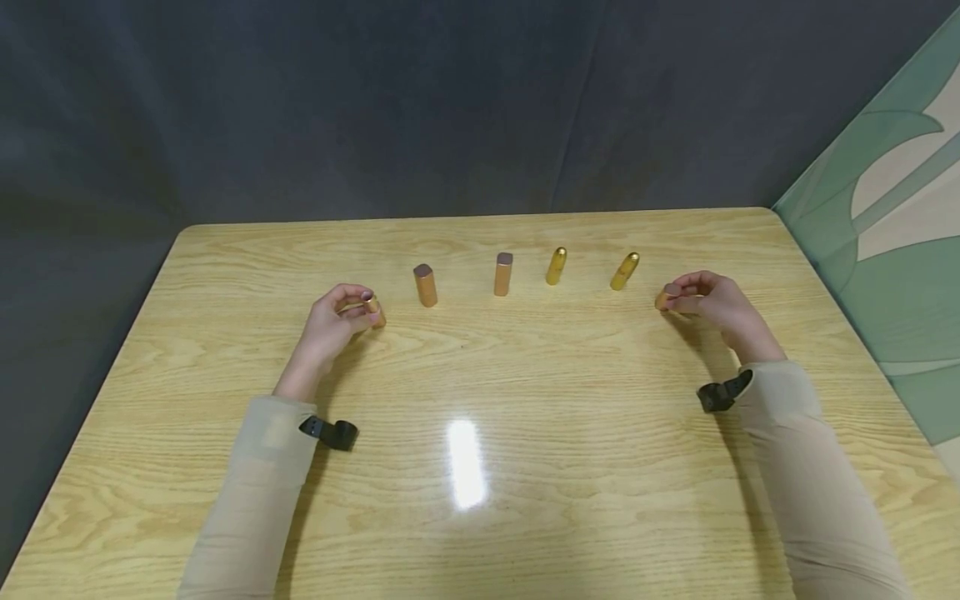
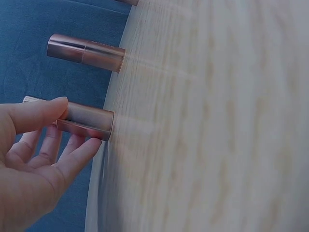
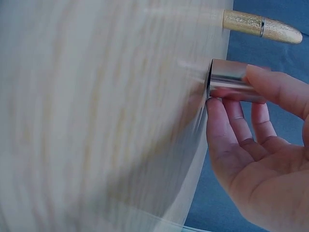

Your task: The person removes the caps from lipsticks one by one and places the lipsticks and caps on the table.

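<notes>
My left hand [image 1: 333, 325] is at the left of the row, pinching a slim rose-gold lipstick tube [image 2: 89, 118] between thumb and fingers. The tube stands nearly upright with its lower end at the tabletop. At the right end, my right hand [image 1: 723, 310] pinches a short rose-gold lipstick cap [image 3: 231, 79], its dark-edged lower end close to the wood. Whether that cap touches the table I cannot tell. Beside the left hand stands a rose-gold lipstick [image 1: 426, 286]; a gold bullet-shaped lipstick [image 1: 624, 272] is nearest the right hand.
Another rose-gold lipstick [image 1: 503, 275] and a second gold one [image 1: 556, 266] stand in the middle of the row. All are on a pale wooden table [image 1: 562, 433], with a dark curtain [image 1: 375, 108] behind and a green leaf-patterned surface [image 1: 900, 208] at the right.
</notes>
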The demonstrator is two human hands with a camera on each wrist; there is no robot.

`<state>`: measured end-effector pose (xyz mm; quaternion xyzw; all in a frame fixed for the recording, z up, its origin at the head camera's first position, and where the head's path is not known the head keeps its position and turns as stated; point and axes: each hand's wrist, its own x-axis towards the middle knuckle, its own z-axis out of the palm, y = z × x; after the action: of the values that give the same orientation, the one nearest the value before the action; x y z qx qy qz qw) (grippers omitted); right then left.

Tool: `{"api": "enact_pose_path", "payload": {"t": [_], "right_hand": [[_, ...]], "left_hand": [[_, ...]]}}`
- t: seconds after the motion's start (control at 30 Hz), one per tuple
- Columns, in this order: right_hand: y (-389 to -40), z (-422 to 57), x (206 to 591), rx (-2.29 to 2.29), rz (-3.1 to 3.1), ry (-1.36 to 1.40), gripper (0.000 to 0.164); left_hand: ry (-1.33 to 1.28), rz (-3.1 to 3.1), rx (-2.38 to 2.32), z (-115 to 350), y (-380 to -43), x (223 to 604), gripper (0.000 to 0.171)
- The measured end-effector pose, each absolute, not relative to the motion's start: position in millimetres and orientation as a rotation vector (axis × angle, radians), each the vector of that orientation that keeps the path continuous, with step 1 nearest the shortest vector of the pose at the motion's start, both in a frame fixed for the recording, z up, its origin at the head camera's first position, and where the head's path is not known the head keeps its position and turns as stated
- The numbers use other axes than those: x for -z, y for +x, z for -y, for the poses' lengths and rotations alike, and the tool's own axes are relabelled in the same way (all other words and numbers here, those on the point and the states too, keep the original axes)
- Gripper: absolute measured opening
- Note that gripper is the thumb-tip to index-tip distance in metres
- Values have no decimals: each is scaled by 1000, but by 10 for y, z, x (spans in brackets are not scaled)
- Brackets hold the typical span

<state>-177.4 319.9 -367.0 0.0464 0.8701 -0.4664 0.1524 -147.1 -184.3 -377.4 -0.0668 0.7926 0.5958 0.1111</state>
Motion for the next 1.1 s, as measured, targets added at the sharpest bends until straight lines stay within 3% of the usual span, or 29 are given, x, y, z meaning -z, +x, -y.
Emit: {"api": "enact_pose_path", "payload": {"t": [0.33,0.8,1.1], "right_hand": [[-1770,-3209,3658,1304,-2504,156,33],[-1725,-3213,3614,1283,-2536,97,50],[-1690,-3170,3465,1306,-2632,195,39]], "left_hand": [[-162,-2331,-1749,1851,-1485,3771,37],[-168,-2374,-1725,1844,-1478,3751,39],[-178,-2396,-1712,1862,-1481,3765,39]]}}
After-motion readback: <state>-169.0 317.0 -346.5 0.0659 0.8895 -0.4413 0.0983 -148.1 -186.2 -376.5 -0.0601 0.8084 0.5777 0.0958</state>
